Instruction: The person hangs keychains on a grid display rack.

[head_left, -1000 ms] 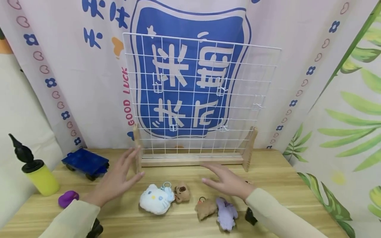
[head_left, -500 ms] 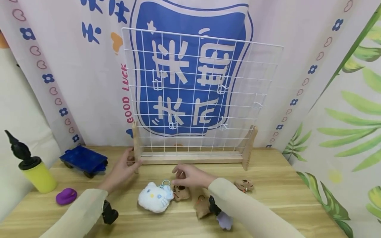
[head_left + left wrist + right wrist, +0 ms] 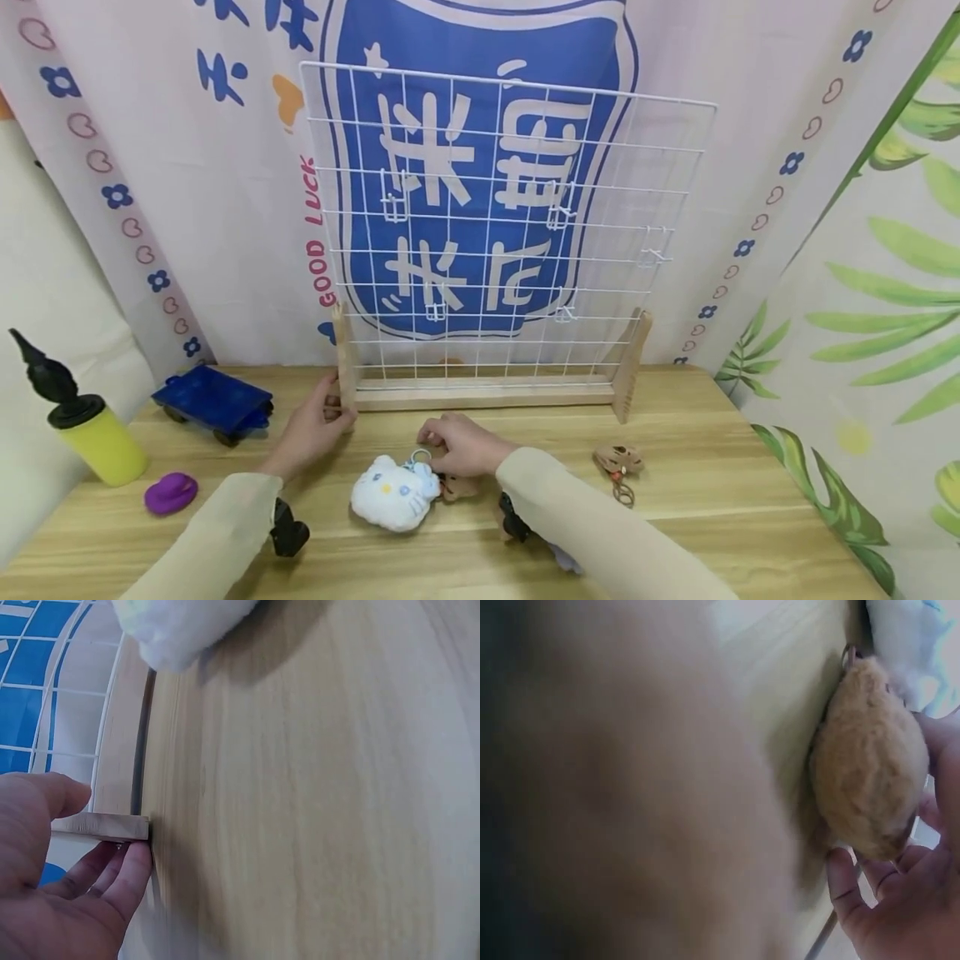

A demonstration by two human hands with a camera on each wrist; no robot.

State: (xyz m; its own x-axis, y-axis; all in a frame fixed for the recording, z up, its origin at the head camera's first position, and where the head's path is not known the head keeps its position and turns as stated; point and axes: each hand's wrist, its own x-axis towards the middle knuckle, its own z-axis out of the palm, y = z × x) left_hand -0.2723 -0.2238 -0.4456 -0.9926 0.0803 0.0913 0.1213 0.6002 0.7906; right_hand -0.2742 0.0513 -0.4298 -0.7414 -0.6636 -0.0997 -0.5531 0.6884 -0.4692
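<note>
Left hand (image 3: 311,425) grips the wooden end post (image 3: 346,354) of a white wire rack (image 3: 487,219); right hand (image 3: 467,443), fingers bent, is right at a small brown plush (image 3: 870,765) on the desk (image 3: 420,571), just beside a white plush (image 3: 392,502); whether it pinches, I can't tell.

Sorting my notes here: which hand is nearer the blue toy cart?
Left. The left hand holds the left wooden support, just right of the blue toy cart; the right hand is farther right, at the brown plush.

Head view above, wrist views close
</note>
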